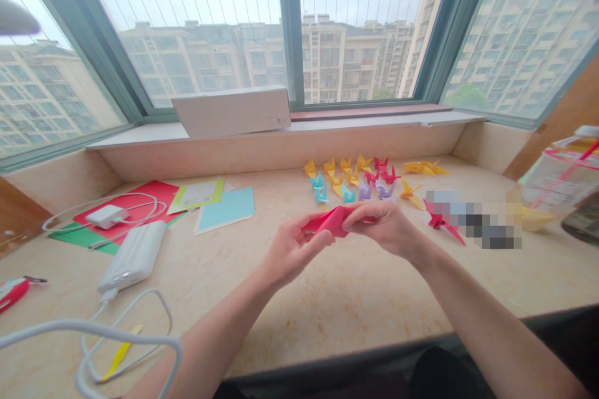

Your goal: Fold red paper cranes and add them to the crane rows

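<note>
A partly folded piece of red origami paper [334, 222] is held up over the counter between my two hands. My left hand [299, 243] pinches its left side, thumb in front along the lower edge. My right hand [379, 224] grips the right side, with thumb and fingertips on the fold. Just behind them stand several small paper cranes in rows: yellow ones [336, 182], turquoise ones [319, 187], lilac ones [384, 191] and red ones [382, 168]. A larger red crane [440, 221] lies to the right of my right hand.
At left, coloured paper sheets [227, 209], a white charger [107, 216] and a power bank [133, 255] with looping cables lie on the counter [346, 318]. A red cutter [14, 293] is at far left. A white box [234, 112] leans by the window; a plastic cup [556, 181] stands right.
</note>
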Action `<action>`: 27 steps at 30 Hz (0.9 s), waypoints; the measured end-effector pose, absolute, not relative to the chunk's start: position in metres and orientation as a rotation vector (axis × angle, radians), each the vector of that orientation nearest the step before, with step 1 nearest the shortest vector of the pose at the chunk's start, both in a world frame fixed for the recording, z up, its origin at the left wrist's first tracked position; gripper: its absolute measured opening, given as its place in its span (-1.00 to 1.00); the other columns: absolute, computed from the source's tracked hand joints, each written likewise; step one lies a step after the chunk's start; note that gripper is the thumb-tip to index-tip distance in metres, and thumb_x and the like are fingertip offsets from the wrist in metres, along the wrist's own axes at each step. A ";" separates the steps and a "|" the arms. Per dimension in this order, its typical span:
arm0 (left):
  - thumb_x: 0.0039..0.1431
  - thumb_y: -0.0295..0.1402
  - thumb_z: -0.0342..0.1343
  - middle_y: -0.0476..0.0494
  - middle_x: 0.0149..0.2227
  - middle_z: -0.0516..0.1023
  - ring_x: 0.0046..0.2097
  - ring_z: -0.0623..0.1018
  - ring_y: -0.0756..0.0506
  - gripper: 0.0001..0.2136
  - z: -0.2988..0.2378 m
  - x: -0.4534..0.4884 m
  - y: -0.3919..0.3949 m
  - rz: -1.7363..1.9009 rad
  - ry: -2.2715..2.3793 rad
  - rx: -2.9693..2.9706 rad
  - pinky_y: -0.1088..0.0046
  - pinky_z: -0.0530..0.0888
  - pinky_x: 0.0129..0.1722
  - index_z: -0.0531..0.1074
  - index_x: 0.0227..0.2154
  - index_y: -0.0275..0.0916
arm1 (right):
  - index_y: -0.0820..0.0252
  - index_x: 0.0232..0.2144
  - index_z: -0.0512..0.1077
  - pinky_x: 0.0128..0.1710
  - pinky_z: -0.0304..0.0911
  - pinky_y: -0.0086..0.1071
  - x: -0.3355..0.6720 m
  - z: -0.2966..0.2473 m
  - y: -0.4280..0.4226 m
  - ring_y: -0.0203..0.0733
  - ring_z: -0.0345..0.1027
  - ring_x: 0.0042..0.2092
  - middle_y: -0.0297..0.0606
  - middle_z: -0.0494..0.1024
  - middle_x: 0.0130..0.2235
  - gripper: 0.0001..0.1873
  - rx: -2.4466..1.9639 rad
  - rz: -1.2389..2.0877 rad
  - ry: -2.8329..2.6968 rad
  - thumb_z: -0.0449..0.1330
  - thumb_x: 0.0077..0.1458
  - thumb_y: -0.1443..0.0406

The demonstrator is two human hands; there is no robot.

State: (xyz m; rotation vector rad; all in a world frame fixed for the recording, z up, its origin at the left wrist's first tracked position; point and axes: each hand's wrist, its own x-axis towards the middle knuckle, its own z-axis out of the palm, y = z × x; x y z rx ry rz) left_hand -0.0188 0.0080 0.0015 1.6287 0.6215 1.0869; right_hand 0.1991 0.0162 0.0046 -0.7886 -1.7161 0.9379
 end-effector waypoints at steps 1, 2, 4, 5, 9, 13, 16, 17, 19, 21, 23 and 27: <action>0.18 -0.20 0.21 -0.27 -0.24 0.66 -0.28 0.63 -0.09 -0.60 0.001 -0.018 0.009 1.091 0.642 1.626 0.43 0.55 -0.26 0.49 -0.01 -0.37 | 0.13 -0.43 0.63 -0.17 0.46 -0.24 0.199 0.005 0.016 -0.09 0.56 -0.19 -0.20 0.67 -0.22 -0.87 -0.780 0.938 -1.717 0.39 0.00 0.20; 0.19 -0.19 0.20 -0.25 -0.28 0.67 -0.31 0.63 -0.09 -0.61 0.001 -0.017 0.009 1.100 0.672 1.623 0.44 0.56 -0.28 0.49 -0.02 -0.38 | 0.12 -0.44 0.63 -0.16 0.46 -0.24 0.199 0.006 0.015 -0.09 0.56 -0.18 -0.20 0.67 -0.21 -0.88 -0.773 0.939 -1.716 0.38 0.00 0.20; 0.22 -0.18 0.16 -0.22 -0.35 0.66 -0.38 0.61 -0.07 -0.63 -0.001 -0.016 0.012 1.121 0.732 1.617 0.43 0.55 -0.32 0.52 -0.07 -0.38 | 0.13 -0.43 0.62 -0.15 0.46 -0.24 0.198 0.007 0.014 -0.09 0.56 -0.17 -0.21 0.67 -0.20 -0.88 -0.776 0.939 -1.716 0.37 0.02 0.21; 0.23 -0.18 0.15 -0.20 -0.38 0.66 -0.40 0.61 -0.06 -0.65 -0.003 -0.015 0.014 1.130 0.754 1.614 0.43 0.55 -0.34 0.53 -0.10 -0.38 | 0.13 -0.43 0.61 -0.14 0.46 -0.23 0.198 0.007 0.014 -0.09 0.56 -0.15 -0.20 0.67 -0.18 -0.89 -0.789 0.932 -1.721 0.37 0.02 0.21; 0.24 -0.24 0.15 -0.15 -0.43 0.64 -0.42 0.60 -0.06 -0.72 -0.008 -0.014 0.017 1.170 0.821 1.621 0.45 0.55 -0.36 0.54 -0.15 -0.36 | 0.13 -0.33 0.55 -0.02 0.41 -0.20 0.196 0.007 0.012 -0.06 0.49 0.01 -0.17 0.59 0.00 -0.87 -0.868 0.909 -1.700 0.36 0.04 0.23; 0.25 -0.31 0.13 -0.10 -0.45 0.64 -0.41 0.61 -0.04 -0.80 -0.011 -0.014 0.015 1.208 0.919 1.743 0.46 0.54 -0.32 0.57 -0.18 -0.31 | 0.11 -0.11 0.47 -0.04 0.43 -0.18 0.193 0.005 0.013 -0.09 0.52 -0.04 -0.15 0.60 -0.04 -0.67 -0.913 0.916 -1.609 0.32 0.08 0.16; 0.24 -0.32 0.14 -0.08 -0.43 0.65 -0.39 0.62 -0.04 -0.81 -0.011 -0.013 0.013 1.207 0.947 1.806 0.47 0.54 -0.29 0.59 -0.19 -0.27 | 0.16 -0.10 0.51 -0.08 0.43 -0.20 0.191 0.003 0.014 -0.08 0.55 -0.12 -0.16 0.65 -0.15 -0.64 -0.999 0.858 -1.647 0.30 0.10 0.12; 0.24 -0.32 0.14 -0.08 -0.43 0.65 -0.39 0.62 -0.04 -0.81 -0.012 -0.012 0.012 1.202 0.947 1.806 0.47 0.54 -0.29 0.59 -0.19 -0.27 | 0.17 -0.15 0.55 -0.10 0.44 -0.22 0.191 0.002 0.015 -0.08 0.55 -0.15 -0.17 0.66 -0.18 -0.68 -1.018 0.833 -1.663 0.29 0.11 0.11; 0.23 -0.32 0.15 -0.08 -0.43 0.66 -0.39 0.63 -0.05 -0.81 -0.012 -0.011 0.012 1.184 0.938 1.774 0.46 0.55 -0.29 0.59 -0.19 -0.28 | 0.17 -0.26 0.60 -0.14 0.43 -0.24 0.190 0.001 0.015 -0.09 0.55 -0.19 -0.20 0.67 -0.23 -0.73 -1.031 0.806 -1.678 0.27 0.13 0.11; 0.21 -0.31 0.17 -0.10 -0.43 0.66 -0.39 0.63 -0.07 -0.80 -0.014 -0.010 0.013 1.169 0.922 1.710 0.43 0.56 -0.30 0.59 -0.20 -0.30 | 0.17 -0.31 0.61 -0.16 0.42 -0.27 0.190 0.000 0.015 -0.10 0.55 -0.23 -0.22 0.67 -0.27 -0.76 -1.032 0.815 -1.669 0.27 0.13 0.13; 0.19 -0.28 0.20 -0.13 -0.43 0.66 -0.39 0.64 -0.09 -0.78 -0.014 -0.009 0.013 1.155 0.899 1.639 0.41 0.58 -0.31 0.58 -0.21 -0.32 | 0.16 -0.32 0.62 -0.16 0.41 -0.28 0.190 0.000 0.016 -0.12 0.54 -0.24 -0.24 0.67 -0.29 -0.78 -1.036 0.823 -1.655 0.28 0.12 0.14; 0.16 -0.21 0.23 -0.19 -0.42 0.66 -0.39 0.64 -0.11 -0.71 -0.013 -0.008 0.013 1.126 0.832 1.507 0.36 0.60 -0.32 0.56 -0.20 -0.37 | 0.18 -0.33 0.61 -0.19 0.40 -0.28 0.191 0.001 0.016 -0.12 0.53 -0.26 -0.24 0.66 -0.31 -0.75 -1.057 0.822 -1.646 0.26 0.13 0.12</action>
